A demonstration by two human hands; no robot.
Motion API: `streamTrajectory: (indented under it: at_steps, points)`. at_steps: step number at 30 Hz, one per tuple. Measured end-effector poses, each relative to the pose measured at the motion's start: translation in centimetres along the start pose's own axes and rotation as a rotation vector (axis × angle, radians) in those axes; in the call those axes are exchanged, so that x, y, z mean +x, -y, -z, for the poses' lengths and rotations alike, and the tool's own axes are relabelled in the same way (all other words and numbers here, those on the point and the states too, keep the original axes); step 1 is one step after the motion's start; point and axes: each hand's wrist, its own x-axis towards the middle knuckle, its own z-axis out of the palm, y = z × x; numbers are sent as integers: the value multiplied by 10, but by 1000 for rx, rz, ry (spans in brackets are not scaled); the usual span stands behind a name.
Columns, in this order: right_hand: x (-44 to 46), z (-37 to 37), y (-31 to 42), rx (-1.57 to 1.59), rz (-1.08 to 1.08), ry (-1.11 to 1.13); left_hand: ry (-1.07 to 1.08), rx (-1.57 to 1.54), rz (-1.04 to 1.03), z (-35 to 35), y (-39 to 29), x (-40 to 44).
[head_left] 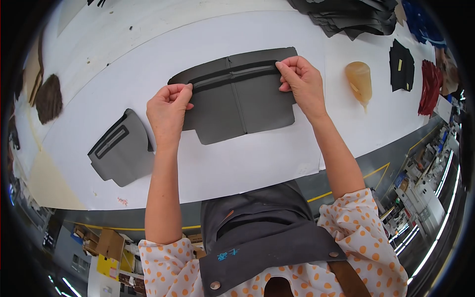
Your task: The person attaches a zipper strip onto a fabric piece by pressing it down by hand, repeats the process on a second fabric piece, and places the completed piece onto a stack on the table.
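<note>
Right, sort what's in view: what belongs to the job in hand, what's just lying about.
Job in hand:
large gray panel, pinched by left hand and right hand
smaller gray panel, probably, given its similar black-edged slot

Just lying about, it seems:
amber lump
black pieces
red bundle
brown fuzzy piece
dark stack

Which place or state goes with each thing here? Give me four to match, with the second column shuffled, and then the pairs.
1. Left hand
2. Small grey piece
3. Amber lump
4. Red bundle

A. Between the right hand and the black piece
B. Farthest right of the four, near the table edge
C. Fingers on the large grey piece
D. Farthest left of the four

Pairs: 1-C, 2-D, 3-A, 4-B
</note>
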Motion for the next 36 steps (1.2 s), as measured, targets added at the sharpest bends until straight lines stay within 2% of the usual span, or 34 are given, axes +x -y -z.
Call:
streamTrajectory:
  at_steps: [36]
  points:
    - [-1,-5,3,-83,16,-58,30,-15,-16,1,5,4]
